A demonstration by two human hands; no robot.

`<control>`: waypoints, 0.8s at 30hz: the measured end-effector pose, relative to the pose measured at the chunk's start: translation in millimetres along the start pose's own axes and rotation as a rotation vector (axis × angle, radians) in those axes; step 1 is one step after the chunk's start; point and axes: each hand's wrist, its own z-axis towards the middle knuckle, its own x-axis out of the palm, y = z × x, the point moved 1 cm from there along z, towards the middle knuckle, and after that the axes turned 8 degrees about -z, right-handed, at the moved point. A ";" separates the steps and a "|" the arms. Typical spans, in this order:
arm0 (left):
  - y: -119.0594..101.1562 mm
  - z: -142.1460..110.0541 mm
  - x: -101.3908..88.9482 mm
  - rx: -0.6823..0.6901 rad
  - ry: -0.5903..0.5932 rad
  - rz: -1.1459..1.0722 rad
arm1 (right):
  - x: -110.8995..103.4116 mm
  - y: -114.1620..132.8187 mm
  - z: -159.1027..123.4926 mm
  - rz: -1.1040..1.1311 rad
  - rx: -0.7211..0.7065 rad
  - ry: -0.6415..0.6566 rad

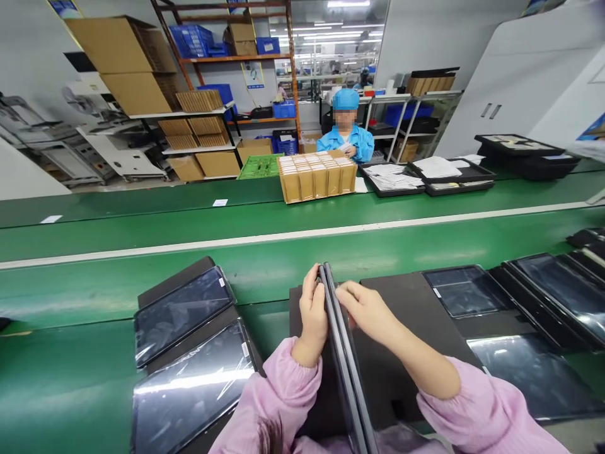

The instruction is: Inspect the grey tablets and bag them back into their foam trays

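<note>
My left hand (312, 312) and my right hand (366, 309) both grip a thin dark tablet-like device (343, 359) stood on edge, seen edge-on between them. Left fingers wrap its far top corner from the left; right fingers pinch the top edge from the right. It stands over a black mat (401, 315) on the green bench (94, 296). Pink sleeves cover both forearms.
Dark tablets in clear film lie left (182, 312) and right (466, 290) on the bench. Across the green conveyor (142, 224) sit a tray of tan boxes (316, 176), black trays with papers (425, 173) and a person in blue. Shelves with cartons stand behind.
</note>
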 end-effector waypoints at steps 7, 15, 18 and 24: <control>-22.9 18.4 -1.1 -0.080 0.111 -0.014 | -2.5 7.2 47.7 0.406 0.054 0.055; -28.4 19.6 0.5 -0.254 0.077 -0.103 | -7.2 -6.5 46.1 0.544 0.047 0.114; -25.9 19.9 -0.6 -0.257 0.117 -0.078 | -6.4 -11.4 44.8 0.565 0.034 0.140; -26.5 19.7 -1.2 -0.267 0.142 -0.099 | -1.7 -12.8 45.2 0.551 -0.013 0.144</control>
